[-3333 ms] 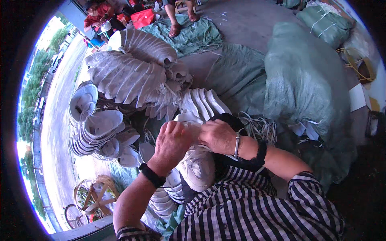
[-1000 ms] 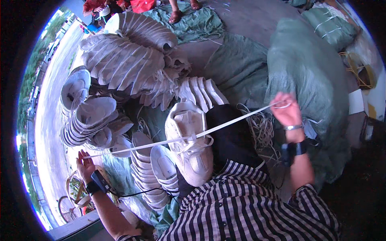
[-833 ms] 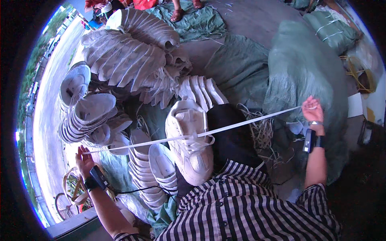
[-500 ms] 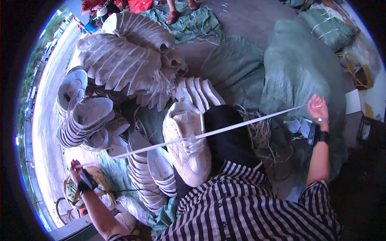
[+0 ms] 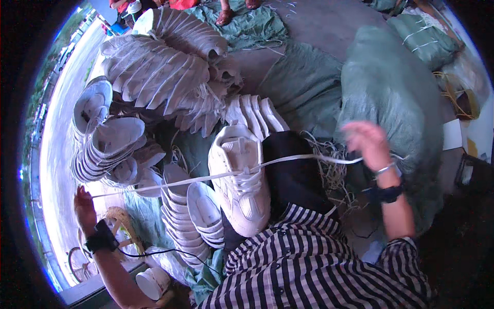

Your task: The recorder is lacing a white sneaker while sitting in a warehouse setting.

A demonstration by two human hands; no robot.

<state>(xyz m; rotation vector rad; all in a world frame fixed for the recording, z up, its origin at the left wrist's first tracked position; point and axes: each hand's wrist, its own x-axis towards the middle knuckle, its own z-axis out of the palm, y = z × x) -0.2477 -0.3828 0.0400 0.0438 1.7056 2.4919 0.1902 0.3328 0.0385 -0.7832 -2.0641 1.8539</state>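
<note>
A white sneaker (image 5: 242, 195) rests on my lap with its toe toward me. A long white shoelace (image 5: 198, 179) runs across it, passing through its upper eyelets. My left hand (image 5: 85, 207), far out at the left, is closed on one end of the lace, which is pulled straight on that side. My right hand (image 5: 368, 144) is raised at the right and smeared by motion, so its grip on the lace is unclear. The lace sags on that side, passes by the hand, and its loose end shows just beyond.
Stacked white shoe uppers (image 5: 154, 82) pile up at the far left, with more nested shoes (image 5: 206, 211) beside my lap. A bundle of loose laces (image 5: 329, 172) lies to the right. A big green sack (image 5: 391, 87) stands behind. Another person's foot (image 5: 225, 16) shows at the back.
My right hand has moved inward and to the left, and its side of the lace has gone slack. My left hand has shifted slightly up and outward, still with the lace.
</note>
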